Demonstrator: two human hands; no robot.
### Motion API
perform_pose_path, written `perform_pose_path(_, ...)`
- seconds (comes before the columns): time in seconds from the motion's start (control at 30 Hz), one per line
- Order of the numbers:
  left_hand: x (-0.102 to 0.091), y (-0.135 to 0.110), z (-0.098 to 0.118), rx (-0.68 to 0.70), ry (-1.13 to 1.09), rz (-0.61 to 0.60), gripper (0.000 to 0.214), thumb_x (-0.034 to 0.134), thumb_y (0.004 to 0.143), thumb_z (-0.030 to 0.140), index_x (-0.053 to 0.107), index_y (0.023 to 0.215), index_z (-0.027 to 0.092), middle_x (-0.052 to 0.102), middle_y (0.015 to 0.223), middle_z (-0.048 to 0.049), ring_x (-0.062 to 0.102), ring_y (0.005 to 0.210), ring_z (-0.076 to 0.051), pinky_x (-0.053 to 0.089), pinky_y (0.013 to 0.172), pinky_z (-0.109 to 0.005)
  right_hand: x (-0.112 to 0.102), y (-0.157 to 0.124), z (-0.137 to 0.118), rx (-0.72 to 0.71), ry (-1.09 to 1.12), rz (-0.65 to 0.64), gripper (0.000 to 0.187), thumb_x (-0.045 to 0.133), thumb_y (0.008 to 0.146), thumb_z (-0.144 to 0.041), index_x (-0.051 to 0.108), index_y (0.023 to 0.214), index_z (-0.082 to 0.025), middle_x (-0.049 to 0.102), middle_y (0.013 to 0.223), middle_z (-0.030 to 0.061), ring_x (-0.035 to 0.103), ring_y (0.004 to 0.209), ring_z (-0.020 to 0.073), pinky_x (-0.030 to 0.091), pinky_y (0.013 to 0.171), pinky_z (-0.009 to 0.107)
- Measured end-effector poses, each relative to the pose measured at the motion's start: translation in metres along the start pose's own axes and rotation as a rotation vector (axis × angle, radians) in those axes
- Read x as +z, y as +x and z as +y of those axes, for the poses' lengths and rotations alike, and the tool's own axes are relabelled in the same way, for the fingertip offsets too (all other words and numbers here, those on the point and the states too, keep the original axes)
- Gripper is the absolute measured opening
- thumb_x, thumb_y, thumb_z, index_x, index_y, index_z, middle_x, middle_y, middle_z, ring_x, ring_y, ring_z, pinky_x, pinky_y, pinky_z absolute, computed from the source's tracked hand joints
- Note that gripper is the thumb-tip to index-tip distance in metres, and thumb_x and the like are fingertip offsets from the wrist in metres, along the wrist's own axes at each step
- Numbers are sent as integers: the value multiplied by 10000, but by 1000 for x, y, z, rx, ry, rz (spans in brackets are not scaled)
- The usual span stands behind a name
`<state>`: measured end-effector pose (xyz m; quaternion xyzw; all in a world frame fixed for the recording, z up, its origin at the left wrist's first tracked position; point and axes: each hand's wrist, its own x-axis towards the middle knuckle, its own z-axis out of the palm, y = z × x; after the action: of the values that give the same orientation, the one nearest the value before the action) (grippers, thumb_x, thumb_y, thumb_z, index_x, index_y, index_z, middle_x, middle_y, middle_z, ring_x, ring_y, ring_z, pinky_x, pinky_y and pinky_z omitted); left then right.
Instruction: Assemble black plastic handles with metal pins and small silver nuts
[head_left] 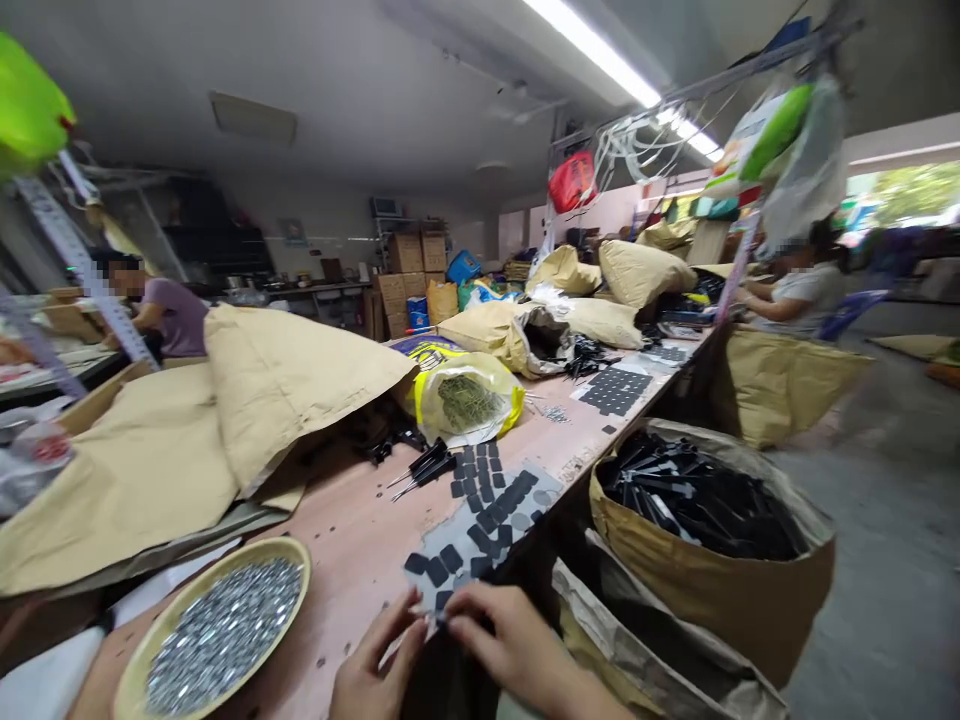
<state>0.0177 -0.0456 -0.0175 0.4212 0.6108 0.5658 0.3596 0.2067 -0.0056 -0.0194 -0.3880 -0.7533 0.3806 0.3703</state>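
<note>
At the table's near edge, my left hand [381, 655] and my right hand [514, 635] meet at the fingertips. Both are pinched around something small and greyish that is too blurred to name. Just beyond the fingers, dark square pieces [437, 571] lie spread over a grey sheet [454, 535], with more in rows further along. To the left of my hands stands a yellow bowl [306, 585] full of small shiny metal pieces [225, 635]. Several black parts with thin metal rods [429, 465] rest behind the dark squares.
Large brown paper sacks [292, 385] cover the left side. An open bag [469, 400] of thin brass-coloured pieces sits mid-table. On the right, below the edge, stands a sack [720, 590] of black parts. People [176, 315] work at the left and at the right.
</note>
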Motion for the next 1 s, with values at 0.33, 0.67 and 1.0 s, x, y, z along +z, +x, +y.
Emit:
perform_pose_path(0.33,-33,20,-30,9,-9,222,682,823,615,639,765,1068,132,750,999,-138,732,954,-283,609,861,-362,-112,58,110,172,-614,277,188,585,895,-297,729,820,-203,690,955,69,653,813,196,467,731,290)
perform_pose_path(0.67,-40,22,-35,-14,-70,148,544,824,666,540,767,1036,146,760,990,-126,734,959,-261,591,873,-331,-99,59,113,56,-529,150,242,567,885,-369,728,816,-202,682,886,60,633,797,194,480,764,299)
perform_pose_path(1.0,-39,22,-35,12,-73,133,490,795,702,502,757,1015,126,757,982,-126,733,943,-240,588,859,-296,-91,63,115,99,-526,229,311,520,902,-411,732,837,-193,693,926,89,641,794,206,484,754,320)
